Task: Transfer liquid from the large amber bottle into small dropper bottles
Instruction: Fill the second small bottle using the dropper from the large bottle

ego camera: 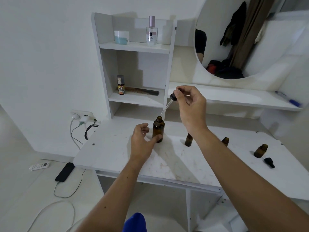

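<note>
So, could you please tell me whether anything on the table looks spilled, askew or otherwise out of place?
No spill shows. One dropper cap lies loose on its side on the table beside an open small bottle. The tabletop looks scuffed and stained.

Right hand (190, 104) pinches a dropper (168, 102), tip just above the open large amber bottle (158, 127). Left hand (142, 139), fingers relaxed, touches the bottle's base. Three small bottles stand uncapped to the right on the table (108, 148).

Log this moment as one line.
right hand pinches dropper above large amber bottle | left hand steadies bottle | small bottles uncapped
</note>
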